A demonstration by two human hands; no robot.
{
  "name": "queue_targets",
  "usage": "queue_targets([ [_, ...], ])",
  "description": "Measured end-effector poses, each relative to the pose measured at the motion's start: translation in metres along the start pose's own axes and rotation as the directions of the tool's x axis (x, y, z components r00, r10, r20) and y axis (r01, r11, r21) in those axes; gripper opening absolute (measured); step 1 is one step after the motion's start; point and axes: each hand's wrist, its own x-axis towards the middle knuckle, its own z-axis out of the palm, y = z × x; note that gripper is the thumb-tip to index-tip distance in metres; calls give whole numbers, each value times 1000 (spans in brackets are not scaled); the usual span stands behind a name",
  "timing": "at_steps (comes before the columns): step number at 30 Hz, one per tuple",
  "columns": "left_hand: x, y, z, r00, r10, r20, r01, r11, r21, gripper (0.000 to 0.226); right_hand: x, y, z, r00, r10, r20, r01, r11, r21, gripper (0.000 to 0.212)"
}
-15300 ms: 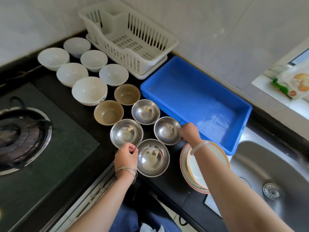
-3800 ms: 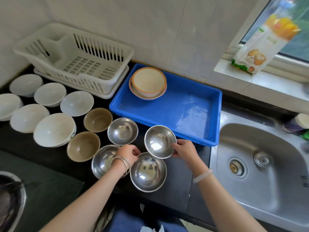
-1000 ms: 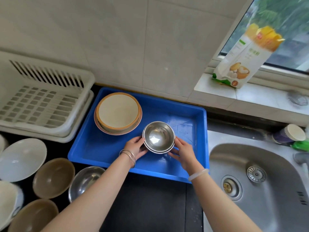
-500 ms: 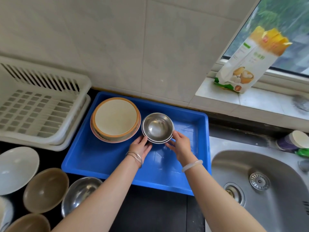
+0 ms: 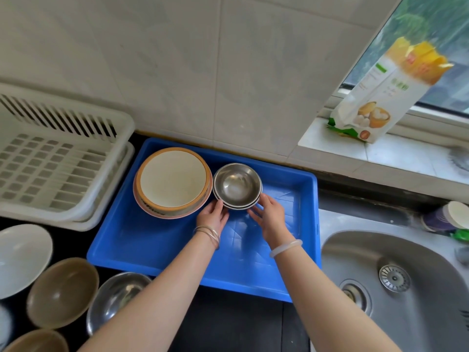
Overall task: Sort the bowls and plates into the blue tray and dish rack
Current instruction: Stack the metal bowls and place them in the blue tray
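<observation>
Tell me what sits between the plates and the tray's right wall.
Head view: the stacked steel bowls, then bare blue tray floor.

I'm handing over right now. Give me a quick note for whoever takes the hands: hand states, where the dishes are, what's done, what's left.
Left hand and right hand: open, fingertips at the near rim of the nested steel bowls, not clearly gripping.
Steel stack sits in the blue tray, beside the orange-rimmed plate stack at its back left.
Done: plates and that steel stack trayed.
Left: one steel bowl, the tan bowls and the white bowl on the counter. The dish rack is empty.
</observation>
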Motion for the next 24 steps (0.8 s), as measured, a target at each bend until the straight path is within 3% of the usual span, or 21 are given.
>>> queue_targets([
  [7, -11, 0, -9, 996, 69, -64, -55, 978, 201, 41, -22, -2, -8, 999, -22, -38, 18, 996, -84, 26],
  [11, -39, 6, -28, 990, 138, -12, -122, 908, 400, 40, -52, -1, -13, 990, -141, 20, 141, 959, -244, 22],
  [18, -112, 20, -86, 915, 403, 3, -268, 602, 752, 26, -123, 28, 3, 943, -170, 285, 296, 818, -492, 21],
  [20, -133, 18, -109, 893, 450, -9, -274, 560, 782, 23, -140, 46, 10, 923, -131, 361, 326, 765, -555, 22],
  [24, -172, 7, -162, 855, 500, -134, -210, 571, 793, 19, -163, 93, 24, 889, -15, 457, 375, 597, -710, 22],
])
